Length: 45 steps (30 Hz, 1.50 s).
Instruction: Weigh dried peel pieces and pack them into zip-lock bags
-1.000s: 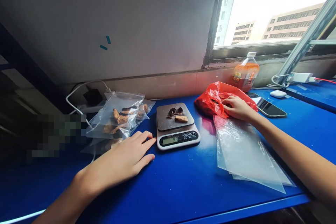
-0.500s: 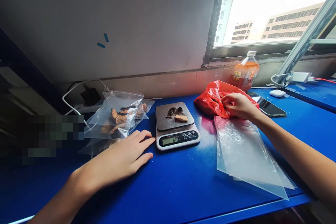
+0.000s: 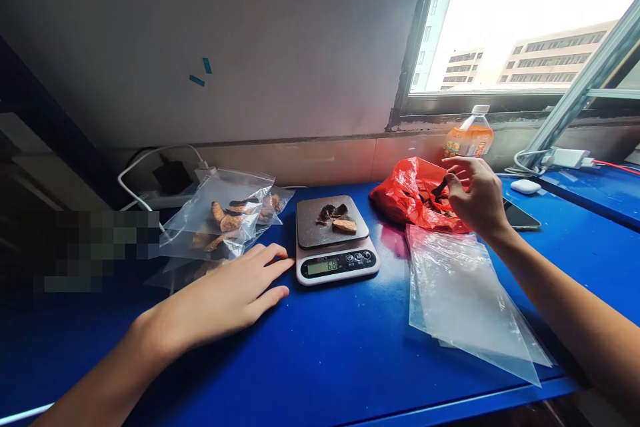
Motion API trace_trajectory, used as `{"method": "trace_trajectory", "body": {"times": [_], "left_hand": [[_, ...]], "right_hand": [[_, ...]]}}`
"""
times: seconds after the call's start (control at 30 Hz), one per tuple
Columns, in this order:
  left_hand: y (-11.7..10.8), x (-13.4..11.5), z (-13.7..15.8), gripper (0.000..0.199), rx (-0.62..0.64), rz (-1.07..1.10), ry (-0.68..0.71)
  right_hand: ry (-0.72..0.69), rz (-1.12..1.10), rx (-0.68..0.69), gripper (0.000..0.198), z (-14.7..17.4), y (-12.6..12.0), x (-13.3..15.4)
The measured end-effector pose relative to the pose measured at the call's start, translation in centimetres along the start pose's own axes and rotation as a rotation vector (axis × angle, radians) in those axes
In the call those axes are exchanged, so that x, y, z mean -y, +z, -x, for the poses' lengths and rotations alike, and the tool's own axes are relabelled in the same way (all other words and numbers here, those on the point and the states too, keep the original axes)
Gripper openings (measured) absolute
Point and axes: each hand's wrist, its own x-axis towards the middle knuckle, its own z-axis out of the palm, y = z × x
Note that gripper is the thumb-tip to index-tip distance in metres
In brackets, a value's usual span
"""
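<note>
My left hand point(image 3: 240, 290) rests on the blue table with its fingers spread, the fingertips close to the left side of a kitchen scale point(image 3: 334, 265). On the scale's plate lie dark curled dried pieces point(image 3: 333, 212) and one light brown chunk point(image 3: 345, 226). Its display seems to read 6.8. Above a red plastic bag point(image 3: 400, 195), my right hand point(image 3: 475, 197) pinches a dark dried piece point(image 3: 440, 188) between thumb and fingers. More brown dried pieces show in the bag's mouth. What exactly the pieces are, I cannot tell.
Clear zip bags point(image 3: 220, 210) with brown dried slices lie left of the scale. Flat clear bags point(image 3: 465, 300) are stacked front right. At the back stand an orange drink bottle point(image 3: 470, 137), a phone point(image 3: 523, 217), a white case point(image 3: 525, 186) and a charger with cables point(image 3: 570, 157).
My right hand has risen out of the red bag, and a dark dried piece now shows in its fingers. The bag's mouth is more exposed. My left hand stays beside the scale.
</note>
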Motion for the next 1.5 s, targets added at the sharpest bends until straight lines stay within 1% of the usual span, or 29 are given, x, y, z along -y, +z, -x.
{"method": "trace_trajectory", "body": {"times": [0.17, 0.27, 0.33, 0.43, 0.5, 0.67, 0.77, 0.87, 0.93, 1.0, 1.1, 1.2, 1.27, 1.33, 1.4, 1.5], "left_hand": [[-0.6, -0.7, 0.2, 0.035, 0.031, -0.01, 0.009], [-0.8, -1.0, 0.4, 0.033, 0.043, 0.001, 0.013], [-0.9, -1.0, 0.6, 0.033, 0.044, 0.016, 0.015], [-1.0, -1.1, 0.8, 0.032, 0.038, 0.03, 0.007], [-1.0, -1.1, 1.0, 0.031, 0.036, 0.042, -0.004], [-0.9, -0.9, 1.3, 0.031, 0.002, 0.097, -0.013], [-1.1, -0.7, 1.3, 0.035, 0.009, 0.121, -0.034], [-1.3, -0.5, 1.1, 0.041, 0.067, 0.104, -0.057], [-1.2, -0.2, 0.9, 0.042, 0.074, 0.099, -0.054], [-0.8, 0.2, 0.7, 0.04, 0.035, 0.102, -0.04], [0.3, 0.9, 0.5, 0.039, -0.061, 0.077, -0.014], [1.2, 1.2, 0.3, 0.04, -0.109, 0.027, 0.004], [1.2, 1.3, 0.2, 0.043, -0.093, 0.003, 0.0], [0.9, 1.1, -0.1, 0.044, -0.047, 0.002, -0.014], [0.3, 1.0, -0.5, 0.044, -0.001, 0.024, -0.027], [-0.4, 0.9, -0.5, 0.043, 0.001, 0.055, -0.061]], "right_hand": [[-0.036, -0.005, -0.093, 0.027, 0.2, -0.5, 0.7], [-0.072, 0.025, -0.156, 0.026, 0.3, -0.4, 0.7], [-0.107, 0.035, -0.171, 0.024, 0.5, -0.3, 0.7], [-0.158, -0.014, -0.147, 0.022, 1.0, 0.0, 0.8], [-0.151, -0.045, -0.131, 0.022, 1.4, 0.0, 0.7], [0.042, -0.082, -0.096, 0.027, 2.1, -0.1, -0.2], [0.074, -0.083, -0.094, 0.028, 2.3, -0.3, -0.8], [0.014, -0.044, -0.083, 0.026, 2.4, -0.6, -0.6], [-0.037, -0.033, -0.082, 0.023, 2.4, -0.8, 0.0], [-0.053, -0.047, -0.082, 0.02, 2.3, -0.9, 0.7], [-0.06, -0.092, -0.082, 0.015, 2.1, -0.8, 1.5], [-0.033, -0.148, -0.093, 0.013, 2.1, -0.6, 1.8], [-0.004, -0.164, -0.086, 0.016, 2.2, -0.4, 2.1], [-0.006, -0.192, -0.057, 0.02, 2.5, -0.3, 2.8], [-0.041, -0.249, -0.015, 0.019, 2.9, -0.3, 3.7], [-0.126, -0.324, 0.039, 0.014, 3.4, -0.4, 5.2]]}}
